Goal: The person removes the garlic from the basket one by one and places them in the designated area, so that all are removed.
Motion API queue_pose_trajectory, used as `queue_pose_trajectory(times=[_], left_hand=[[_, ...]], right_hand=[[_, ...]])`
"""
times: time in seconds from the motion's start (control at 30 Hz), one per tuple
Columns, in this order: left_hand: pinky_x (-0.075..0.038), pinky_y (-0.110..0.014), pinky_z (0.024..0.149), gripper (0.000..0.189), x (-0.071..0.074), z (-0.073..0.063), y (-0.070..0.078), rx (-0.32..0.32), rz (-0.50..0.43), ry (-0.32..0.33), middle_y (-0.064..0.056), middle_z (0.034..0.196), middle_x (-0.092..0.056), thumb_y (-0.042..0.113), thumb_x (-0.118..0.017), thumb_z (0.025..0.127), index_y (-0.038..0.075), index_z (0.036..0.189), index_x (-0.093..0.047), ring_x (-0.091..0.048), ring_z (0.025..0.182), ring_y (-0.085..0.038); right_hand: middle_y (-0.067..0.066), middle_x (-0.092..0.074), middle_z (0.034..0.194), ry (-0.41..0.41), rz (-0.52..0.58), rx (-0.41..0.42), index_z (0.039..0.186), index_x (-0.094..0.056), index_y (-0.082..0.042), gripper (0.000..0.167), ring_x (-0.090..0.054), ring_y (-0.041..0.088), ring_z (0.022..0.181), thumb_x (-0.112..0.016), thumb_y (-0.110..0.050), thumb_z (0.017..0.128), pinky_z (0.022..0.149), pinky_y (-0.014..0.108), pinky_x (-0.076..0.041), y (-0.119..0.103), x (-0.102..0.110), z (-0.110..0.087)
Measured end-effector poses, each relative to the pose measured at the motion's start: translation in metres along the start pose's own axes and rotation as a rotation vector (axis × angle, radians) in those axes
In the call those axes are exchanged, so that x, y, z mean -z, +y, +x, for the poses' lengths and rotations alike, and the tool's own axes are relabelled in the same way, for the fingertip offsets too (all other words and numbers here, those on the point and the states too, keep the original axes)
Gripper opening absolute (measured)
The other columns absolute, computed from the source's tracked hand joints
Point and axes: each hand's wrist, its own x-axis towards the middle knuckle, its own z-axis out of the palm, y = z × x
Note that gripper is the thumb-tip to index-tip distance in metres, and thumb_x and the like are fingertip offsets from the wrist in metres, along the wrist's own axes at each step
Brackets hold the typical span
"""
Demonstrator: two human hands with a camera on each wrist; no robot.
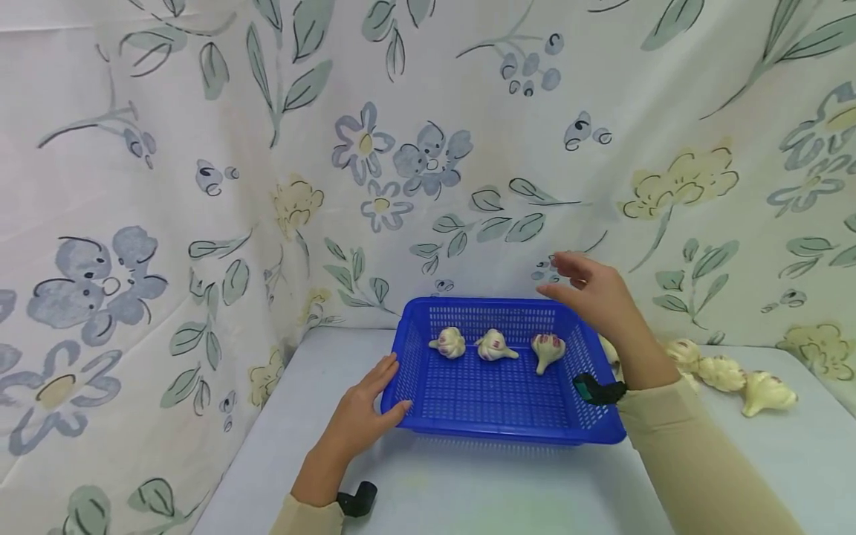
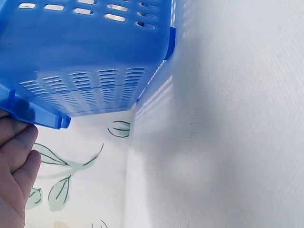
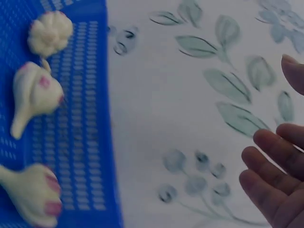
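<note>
A blue plastic basket (image 1: 495, 401) with slotted walls stands on the white table. Three garlic bulbs lie along its far side: a left bulb (image 1: 449, 342), a middle bulb (image 1: 494, 345) and a right bulb (image 1: 548, 351). My left hand (image 1: 361, 409) touches the basket's left rim with fingers extended; in the left wrist view its fingertips (image 2: 29, 133) meet the rim from outside. Above the basket's far right corner, my right hand (image 1: 591, 293) hovers with thumb and fingers apart. Nothing lies between them in the right wrist view, where the fingers (image 3: 268, 161) are spread beside the basket.
Several more garlic bulbs (image 1: 722, 373) lie on the table (image 1: 812, 416) right of the basket, some partly hidden behind my right forearm. A floral curtain (image 1: 495, 163) hangs close behind the basket and along the left side.
</note>
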Motion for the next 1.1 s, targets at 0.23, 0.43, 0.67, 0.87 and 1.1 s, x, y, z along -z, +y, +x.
queue_pose_trajectory(times=[0.23, 0.43, 0.67, 0.87, 1.1], left_hand=[[-0.037, -0.053, 0.112, 0.074, 0.0, -0.001, 0.0, -0.001, 0.017, 0.002, 0.008, 0.159, -0.034, 0.048, -0.07, 0.087, 0.019, 0.149, -0.044, -0.033, 0.146, -0.02], [-0.036, -0.051, 0.113, 0.074, 0.0, -0.002, 0.001, -0.022, 0.002, -0.012, 0.007, 0.159, -0.033, 0.051, -0.067, 0.088, 0.016, 0.149, -0.044, -0.032, 0.147, -0.02], [-0.037, -0.05, 0.113, 0.074, 0.001, -0.001, 0.0, -0.034, 0.01, 0.01, 0.008, 0.158, -0.034, 0.049, -0.069, 0.087, 0.016, 0.149, -0.045, -0.033, 0.146, -0.018], [-0.037, -0.051, 0.113, 0.073, 0.001, -0.001, 0.001, -0.036, -0.006, 0.006, 0.008, 0.159, -0.034, 0.048, -0.068, 0.088, 0.015, 0.148, -0.045, -0.033, 0.147, -0.019], [-0.036, -0.051, 0.114, 0.073, 0.002, -0.002, 0.001, -0.023, -0.019, -0.001, 0.009, 0.159, -0.033, 0.05, -0.068, 0.088, 0.016, 0.149, -0.045, -0.032, 0.147, -0.019]], right_hand=[[0.018, -0.06, 0.136, -0.209, 0.034, -0.118, 0.142, -0.05, -0.002, 0.073, -0.054, 0.037, 0.127, -0.069, -0.047, 0.088, 0.107, 0.054, -0.044, 0.011, -0.053, 0.039], [0.021, -0.055, 0.139, -0.295, 0.02, -0.229, 0.138, -0.053, -0.001, 0.072, -0.049, 0.04, 0.13, -0.07, -0.049, 0.087, 0.108, 0.055, -0.042, 0.028, -0.085, 0.054], [0.025, -0.057, 0.134, -0.353, -0.049, -0.255, 0.13, -0.059, 0.005, 0.068, -0.053, 0.044, 0.125, -0.072, -0.044, 0.085, 0.104, 0.056, -0.045, 0.04, -0.109, 0.058], [0.027, -0.061, 0.129, -0.43, -0.169, -0.308, 0.122, -0.063, 0.009, 0.068, -0.055, 0.045, 0.123, -0.073, -0.047, 0.084, 0.103, 0.055, -0.046, 0.045, -0.119, 0.056], [0.012, -0.066, 0.089, -0.453, -0.281, -0.316, 0.098, -0.067, 0.005, 0.055, -0.061, 0.027, 0.083, -0.074, -0.047, 0.083, 0.077, 0.043, -0.054, 0.042, -0.133, 0.055]])
